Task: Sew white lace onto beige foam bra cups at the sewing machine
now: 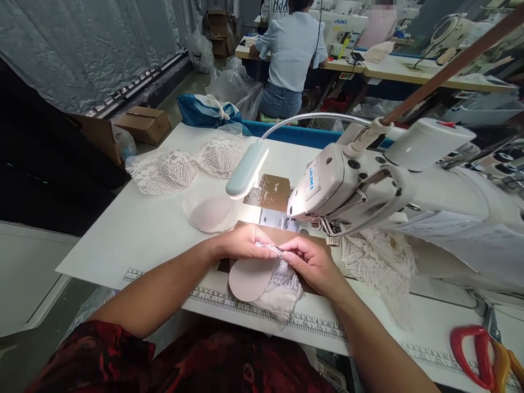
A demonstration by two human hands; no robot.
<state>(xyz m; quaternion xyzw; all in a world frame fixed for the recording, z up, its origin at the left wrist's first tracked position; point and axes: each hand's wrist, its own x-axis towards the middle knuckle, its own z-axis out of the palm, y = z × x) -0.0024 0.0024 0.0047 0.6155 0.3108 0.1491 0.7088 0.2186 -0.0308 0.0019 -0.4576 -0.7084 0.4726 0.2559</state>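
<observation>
My left hand [245,242] and my right hand [310,260] meet at the table's front edge. Both pinch the top edge of a beige padded cup [249,278] with white lace [286,289] laid over it. The fingers of each hand are closed on the lace and cup, just in front of the needle area [286,221] of a white sewing machine [368,185]. A small lamp [246,167] on a gooseneck lights the spot.
Another beige cup [210,213] and lace pieces [184,164] lie at the back left of the table. More lace [380,256] lies under the machine arm. Red-handled scissors [478,355] rest at the right front. A person in a pale shirt [292,49] sits at a far table.
</observation>
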